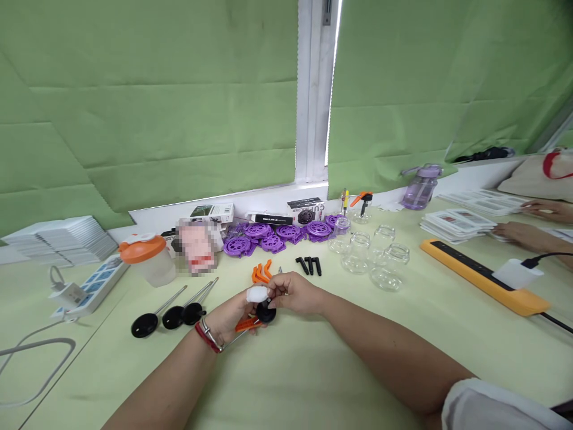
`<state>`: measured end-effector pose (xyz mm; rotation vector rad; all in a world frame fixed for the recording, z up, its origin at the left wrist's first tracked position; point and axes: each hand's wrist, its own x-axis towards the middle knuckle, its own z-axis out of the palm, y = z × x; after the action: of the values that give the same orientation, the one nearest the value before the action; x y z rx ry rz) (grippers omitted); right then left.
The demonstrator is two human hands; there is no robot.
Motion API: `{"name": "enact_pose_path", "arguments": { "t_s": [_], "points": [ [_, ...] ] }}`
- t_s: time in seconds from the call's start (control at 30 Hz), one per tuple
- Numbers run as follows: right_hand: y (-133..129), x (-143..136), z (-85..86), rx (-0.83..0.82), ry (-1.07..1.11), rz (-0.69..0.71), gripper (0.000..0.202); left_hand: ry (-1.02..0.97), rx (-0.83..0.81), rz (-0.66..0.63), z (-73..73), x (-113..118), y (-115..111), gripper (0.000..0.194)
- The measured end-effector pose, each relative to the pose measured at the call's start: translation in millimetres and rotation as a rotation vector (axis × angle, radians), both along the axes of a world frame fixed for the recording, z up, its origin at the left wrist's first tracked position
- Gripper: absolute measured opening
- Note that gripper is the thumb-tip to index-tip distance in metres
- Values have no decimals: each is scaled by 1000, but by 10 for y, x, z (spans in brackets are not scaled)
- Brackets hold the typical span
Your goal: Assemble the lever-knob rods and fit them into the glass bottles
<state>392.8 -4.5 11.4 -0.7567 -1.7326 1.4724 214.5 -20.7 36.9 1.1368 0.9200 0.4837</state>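
Observation:
At the middle of the table, my left hand [237, 315] is closed around a black round lid [265, 313] with a thin metal rod pointing down to the left. An orange lever-like piece [248, 323] and a white piece [257, 294] are in the same grasp. My right hand [298, 292] is closed, its fingertips pinching at the top of the black lid; what exactly they grip is hidden. Just beyond lie orange curved pieces [262, 272] and black L-shaped pieces [308, 266]. To the left rest black discs with metal rods [172, 317].
Several glass jars [356, 254] stand right of centre, before a jar with an orange-handled black top [363, 206]. Purple parts [273, 236] line the back. An orange-lidded cup [147, 260] stands left. A yellow power strip [474, 275] and another person's hands [523, 236] are at right.

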Motion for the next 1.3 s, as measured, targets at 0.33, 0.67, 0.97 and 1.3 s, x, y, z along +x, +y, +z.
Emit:
{"name": "enact_pose_path", "arguments": {
  "t_s": [0.33,0.67,0.97,1.3],
  "points": [
    [2,2,5,-4,-9,-14,25,23,-8,21,-15,-3,1,49],
    [-9,-2,37,-4,-33,-44,23,44,27,-32,5,7,3,54],
    [10,-7,-3,-20,-8,-57,24,61,26,-36,-9,3,9,56],
    [13,5,24,-22,33,-72,31,75,51,-7,-4,-4,-19,45]
  ]
}}
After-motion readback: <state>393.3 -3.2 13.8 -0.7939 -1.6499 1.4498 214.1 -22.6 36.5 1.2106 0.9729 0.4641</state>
